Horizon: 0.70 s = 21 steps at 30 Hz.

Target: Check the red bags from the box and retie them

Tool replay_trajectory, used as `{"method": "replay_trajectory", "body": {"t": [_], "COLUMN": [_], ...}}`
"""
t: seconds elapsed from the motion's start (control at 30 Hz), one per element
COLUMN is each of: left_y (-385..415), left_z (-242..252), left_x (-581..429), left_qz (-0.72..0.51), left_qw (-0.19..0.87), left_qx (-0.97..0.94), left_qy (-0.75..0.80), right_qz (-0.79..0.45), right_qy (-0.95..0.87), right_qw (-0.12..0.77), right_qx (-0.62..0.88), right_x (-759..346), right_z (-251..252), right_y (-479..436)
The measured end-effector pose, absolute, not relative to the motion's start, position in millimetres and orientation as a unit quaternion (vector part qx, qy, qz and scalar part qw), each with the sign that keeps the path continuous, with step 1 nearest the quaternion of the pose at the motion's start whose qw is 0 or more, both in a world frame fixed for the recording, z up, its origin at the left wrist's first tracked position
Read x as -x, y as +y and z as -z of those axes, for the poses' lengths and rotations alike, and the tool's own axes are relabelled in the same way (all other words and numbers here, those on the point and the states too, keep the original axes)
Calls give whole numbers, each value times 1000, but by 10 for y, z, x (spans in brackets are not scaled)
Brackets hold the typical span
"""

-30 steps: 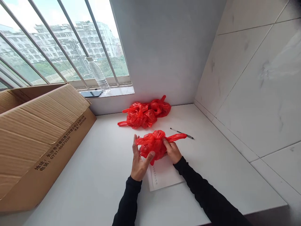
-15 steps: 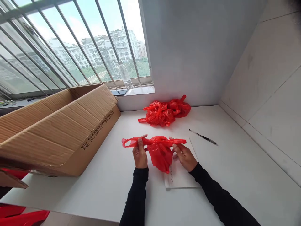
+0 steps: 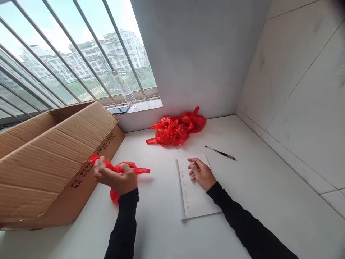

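Note:
My left hand (image 3: 117,177) is closed on a red plastic bag (image 3: 138,170) beside the cardboard box, and the bag hangs partly behind the hand. Over the upper part of a white notebook (image 3: 199,201), my right hand (image 3: 201,174) has its fingers loosely curled and apart, holding nothing. Handwriting runs down the left side of the page. Farther back, a heap of crumpled red plastic bags (image 3: 172,131) lies against the wall. A black pen (image 3: 221,153) rests on the table to the right of the heap.
An open cardboard box (image 3: 67,154) takes up the left side of the white table (image 3: 153,223). On the windowsill (image 3: 148,105) are a clear bottle (image 3: 124,89) and a dark phone (image 3: 118,109). Walls border the table at the back and right.
My left hand has carried the red bag left, toward the box. My right hand has let go of it, uncovering the notebook page. The view has shifted to the right.

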<state>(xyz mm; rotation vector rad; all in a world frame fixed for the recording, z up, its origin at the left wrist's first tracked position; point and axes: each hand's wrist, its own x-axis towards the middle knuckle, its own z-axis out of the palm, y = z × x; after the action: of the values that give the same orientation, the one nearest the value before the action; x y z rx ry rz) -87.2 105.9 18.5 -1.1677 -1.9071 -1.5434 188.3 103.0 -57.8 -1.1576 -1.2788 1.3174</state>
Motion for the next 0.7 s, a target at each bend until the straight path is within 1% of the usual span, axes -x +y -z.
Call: {"method": "replay_trajectory", "body": {"t": [0.03, 0.07, 0.13, 0.2, 0.3, 0.43, 0.53, 0.63, 0.7], "left_y": [1138, 1250, 1556, 1913, 2389, 2804, 2993, 3096, 3116], "left_z": [-139, -86, 31, 127, 162, -43, -282, -464, -537], "left_x": [699, 535, 280, 154, 149, 224, 275, 346, 394], "left_qz": [541, 520, 454, 423, 422, 427, 426, 424, 429], "left_qw": [197, 145, -10, -65, -61, -35, -16, -25, -31], "left_qx": [461, 509, 552, 536, 493, 457, 449, 450, 453], "left_qy": [-675, -671, -700, -727, -759, -780, -785, -786, -781], "right_qz": [-536, -534, -534, -539, -546, -550, -551, -557, -561], "right_qy": [-523, -524, -522, -516, -511, -515, -515, -510, -502], "right_qw": [465, 464, 465, 470, 471, 464, 460, 463, 471], "right_qx": [473, 474, 474, 472, 467, 465, 468, 464, 461], "right_x": [-1881, -1880, -1877, -1871, -1846, -1786, -1737, -1712, -1744], "right_z": [578, 579, 581, 582, 568, 509, 499, 516, 428], "right_y": [1031, 1033, 1039, 1048, 1055, 1022, 998, 1046, 1088]}}
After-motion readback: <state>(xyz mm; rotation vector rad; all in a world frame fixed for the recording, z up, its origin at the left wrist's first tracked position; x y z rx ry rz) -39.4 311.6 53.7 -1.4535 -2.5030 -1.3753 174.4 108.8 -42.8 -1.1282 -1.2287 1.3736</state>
